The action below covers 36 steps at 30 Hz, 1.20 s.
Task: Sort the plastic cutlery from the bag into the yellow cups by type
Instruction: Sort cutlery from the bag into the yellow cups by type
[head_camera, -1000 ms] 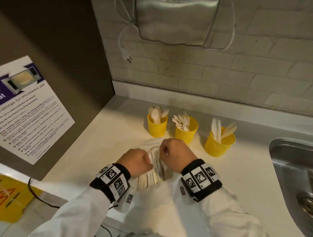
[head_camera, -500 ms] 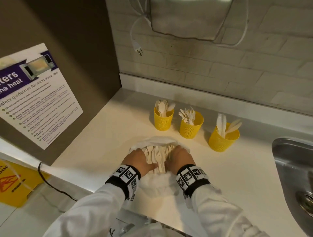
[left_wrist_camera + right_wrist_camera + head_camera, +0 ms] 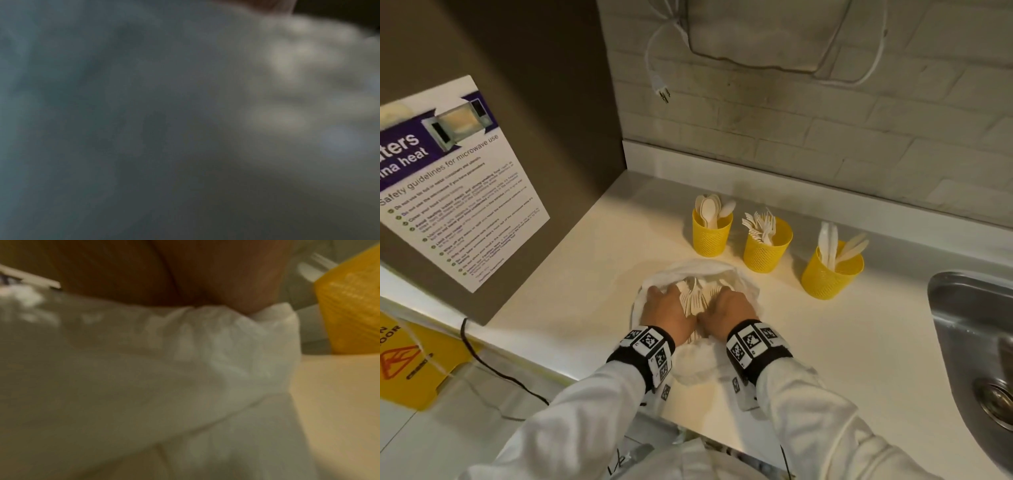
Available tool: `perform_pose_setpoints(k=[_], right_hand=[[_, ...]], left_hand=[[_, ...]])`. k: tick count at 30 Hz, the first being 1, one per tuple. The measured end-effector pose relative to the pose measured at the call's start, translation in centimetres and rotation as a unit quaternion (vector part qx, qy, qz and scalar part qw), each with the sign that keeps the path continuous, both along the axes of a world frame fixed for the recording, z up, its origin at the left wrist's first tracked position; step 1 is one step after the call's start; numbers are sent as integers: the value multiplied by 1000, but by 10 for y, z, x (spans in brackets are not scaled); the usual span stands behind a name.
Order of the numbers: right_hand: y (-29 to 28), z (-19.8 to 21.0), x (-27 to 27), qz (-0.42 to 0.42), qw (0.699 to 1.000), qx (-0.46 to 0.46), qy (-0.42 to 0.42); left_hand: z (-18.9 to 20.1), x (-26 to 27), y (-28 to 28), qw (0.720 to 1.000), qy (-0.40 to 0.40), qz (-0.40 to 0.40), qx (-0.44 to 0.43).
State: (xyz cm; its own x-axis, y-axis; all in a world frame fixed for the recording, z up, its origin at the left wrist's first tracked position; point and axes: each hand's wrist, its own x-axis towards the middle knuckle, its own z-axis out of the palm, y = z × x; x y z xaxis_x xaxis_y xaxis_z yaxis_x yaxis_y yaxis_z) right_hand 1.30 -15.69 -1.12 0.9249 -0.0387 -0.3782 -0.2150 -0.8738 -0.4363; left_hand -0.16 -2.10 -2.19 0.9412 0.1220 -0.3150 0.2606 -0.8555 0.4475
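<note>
The white bag [image 3: 698,270] is held spread on the table [image 3: 571,291] by both hands so its contents can be reached. The left hand [image 3: 666,313] and right hand [image 3: 726,310] are pressed down at either side of its mouth; whether fingers are curled on plastic cannot be told. The loose cutlery [image 3: 695,296] lies between them. Beyond, three yellow cups [image 3: 767,251] are stood in a row, already holding spoons, forks and knives.

counter [image 3: 571,301] | white bag [image 3: 698,269] | three yellow cups [image 3: 710,240]
</note>
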Motion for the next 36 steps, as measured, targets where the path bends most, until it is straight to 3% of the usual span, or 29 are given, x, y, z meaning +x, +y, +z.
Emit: perform_pose_setpoints(k=[7,13,20,25,31,36], right_hand=[[10,5,6,6,999,-41,-3],[5,9,8,-55,998,13,-42],[11,10,2,28,998,-48,17],[6,3,5,-35,999,9,-36],[9,3,8,-44,999,-7,17],[10,6,7,-59,998,12,-15]], left_hand=[[0,4,7,998,32,8,-46],[-1,3,12,994,3,52,-100],[-3,2,12,988,61,28,-141],[-2,1,15,984,41,67,-162],[-3,6,12,982,44,89,-162],[1,3,6,975,40,104,-190]])
